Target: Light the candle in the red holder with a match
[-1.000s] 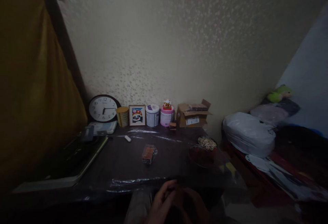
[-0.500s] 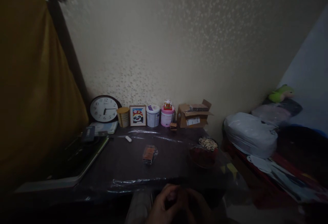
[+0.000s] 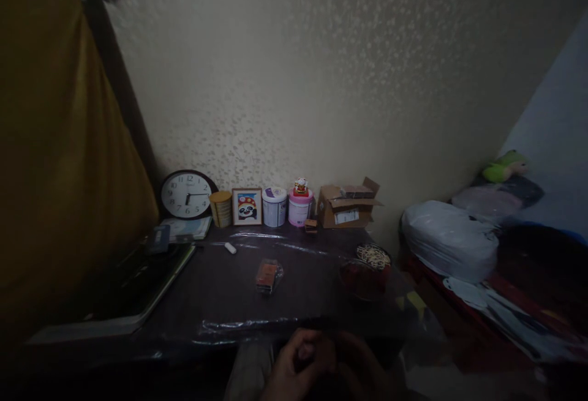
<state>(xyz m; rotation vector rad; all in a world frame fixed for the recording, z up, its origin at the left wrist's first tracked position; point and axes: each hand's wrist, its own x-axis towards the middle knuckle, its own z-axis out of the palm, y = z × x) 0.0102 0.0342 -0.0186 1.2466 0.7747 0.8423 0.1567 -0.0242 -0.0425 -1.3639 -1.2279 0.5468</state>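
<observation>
Both hands sit low at the bottom edge, just in front of the dark table point(image 3: 215, 300). My left hand point(image 3: 296, 367) has its fingers curled in, pressed against my right hand point(image 3: 362, 370), which is dim and also curled. Whether anything lies between them is too dark to make out. Nearest on the table is a small orange packet in clear wrap point(image 3: 267, 275). A red bowl point(image 3: 365, 278) with pale rubber bands point(image 3: 373, 256) behind it stands to the right.
Along the wall stand a clock point(image 3: 186, 195), a gold tin point(image 3: 221, 208), a panda picture point(image 3: 247, 206), two tubs point(image 3: 287, 207) and a cardboard box point(image 3: 346, 206). Books point(image 3: 133, 288) lie at left, beside a yellow curtain point(image 3: 59, 162). Bags point(image 3: 448, 239) pile on a bed at right.
My hands have dropped slightly lower in the view and drawn closer together. Nothing on the table has moved.
</observation>
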